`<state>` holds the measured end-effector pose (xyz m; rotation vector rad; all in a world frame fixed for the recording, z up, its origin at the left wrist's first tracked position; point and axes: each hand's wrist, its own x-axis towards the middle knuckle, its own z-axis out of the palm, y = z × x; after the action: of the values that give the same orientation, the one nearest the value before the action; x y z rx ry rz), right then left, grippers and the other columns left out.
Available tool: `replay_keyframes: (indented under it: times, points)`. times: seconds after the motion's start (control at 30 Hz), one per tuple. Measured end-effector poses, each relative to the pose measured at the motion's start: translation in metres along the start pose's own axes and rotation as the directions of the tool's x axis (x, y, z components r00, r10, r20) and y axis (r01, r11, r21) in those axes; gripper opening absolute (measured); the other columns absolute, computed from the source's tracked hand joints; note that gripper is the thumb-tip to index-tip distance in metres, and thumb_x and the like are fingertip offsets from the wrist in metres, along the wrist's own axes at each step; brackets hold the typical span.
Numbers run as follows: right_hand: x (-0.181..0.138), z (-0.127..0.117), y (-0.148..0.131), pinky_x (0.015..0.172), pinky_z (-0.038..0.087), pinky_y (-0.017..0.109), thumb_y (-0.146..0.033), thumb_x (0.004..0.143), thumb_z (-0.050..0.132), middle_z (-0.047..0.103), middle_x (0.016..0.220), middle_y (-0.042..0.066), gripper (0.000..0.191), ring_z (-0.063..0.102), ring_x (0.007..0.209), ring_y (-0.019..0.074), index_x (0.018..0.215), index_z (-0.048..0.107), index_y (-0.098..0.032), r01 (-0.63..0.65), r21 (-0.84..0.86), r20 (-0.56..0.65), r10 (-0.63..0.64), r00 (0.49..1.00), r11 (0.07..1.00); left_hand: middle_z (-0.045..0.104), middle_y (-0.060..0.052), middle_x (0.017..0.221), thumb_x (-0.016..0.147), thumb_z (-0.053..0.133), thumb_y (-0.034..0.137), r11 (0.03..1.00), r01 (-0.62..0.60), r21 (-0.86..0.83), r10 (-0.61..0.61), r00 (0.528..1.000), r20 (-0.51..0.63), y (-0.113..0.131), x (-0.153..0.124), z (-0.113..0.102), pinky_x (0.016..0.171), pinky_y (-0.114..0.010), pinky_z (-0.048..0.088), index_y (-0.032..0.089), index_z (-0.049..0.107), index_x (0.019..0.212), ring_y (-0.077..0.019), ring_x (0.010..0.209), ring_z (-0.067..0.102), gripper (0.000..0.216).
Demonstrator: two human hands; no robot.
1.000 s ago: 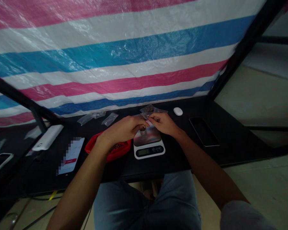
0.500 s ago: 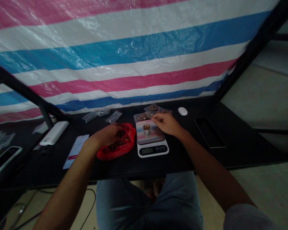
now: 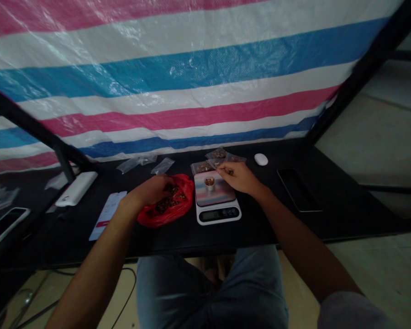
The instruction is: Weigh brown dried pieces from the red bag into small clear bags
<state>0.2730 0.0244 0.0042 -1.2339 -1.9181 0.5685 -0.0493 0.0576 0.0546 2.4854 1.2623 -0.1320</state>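
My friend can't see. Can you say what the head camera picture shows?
A person's left hand reaches into a red plastic bag of small brown pieces, while the right hand is beside a little cup on a kitchen scale. The bag and scale sit on a black table in front of a pink, white and blue striped tarp.

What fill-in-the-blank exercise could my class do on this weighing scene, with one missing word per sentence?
1. The left hand reaches into a ____ plastic bag.
2. The small cup stands ____ the digital scale.
3. The tarpaulin behind the table has pink, white and ____ stripes.

Missing words: red; on; blue.
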Motion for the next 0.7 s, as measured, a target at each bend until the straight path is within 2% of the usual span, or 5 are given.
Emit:
replay_keyframes:
  times: [0.2,0.4,0.53,0.7]
  points:
    - [0.001,0.000,0.001,0.061,0.039,0.029,-0.030,0.095,0.057,0.070,0.070,0.002,0.023,0.060,0.063,0.0162,0.092,0.077,-0.018,0.010,-0.004,-0.001,-0.010,1.000,1.000,0.080,-0.009,0.112,0.082,0.059,0.017,0.999,0.043,0.005,-0.043,0.999,0.032,-0.003,0.001,0.000,0.095,-0.031,0.053,0.024,0.080,0.105,-0.0245,0.102,0.074,0.032]
    - [0.001,-0.001,-0.001,0.061,0.038,0.028,-0.029,0.096,0.056,0.068,0.069,0.002,0.024,0.059,0.062,0.0153,0.090,0.076,-0.017,0.016,-0.010,-0.002,-0.016,1.000,1.000,0.080,-0.009,0.115,0.090,0.055,0.024,0.995,0.027,0.091,-0.032,0.998,0.047,-0.004,-0.002,-0.003,0.094,-0.033,0.054,0.022,0.080,0.109,-0.0260,0.105,0.074,0.032]
    - [0.001,-0.001,-0.001,0.062,0.038,0.028,-0.029,0.096,0.056,0.069,0.071,0.002,0.023,0.059,0.063,0.0154,0.089,0.075,-0.017,0.023,0.011,-0.007,-0.023,1.000,1.000,0.080,-0.010,0.117,0.090,0.058,0.023,0.995,0.059,0.076,-0.061,0.998,0.014,0.004,-0.008,-0.011,0.096,-0.033,0.053,0.022,0.081,0.110,-0.0268,0.107,0.074,0.030]
    - [0.001,-0.002,-0.002,0.061,0.037,0.029,-0.029,0.096,0.056,0.068,0.069,0.001,0.023,0.058,0.061,0.0152,0.088,0.075,-0.017,0.016,0.001,-0.003,-0.016,1.000,1.000,0.081,-0.007,0.112,0.089,0.062,0.024,0.998,0.066,0.011,-0.065,0.996,-0.068,0.017,-0.017,-0.025,0.091,-0.028,0.054,0.023,0.081,0.107,-0.0245,0.101,0.075,0.026]
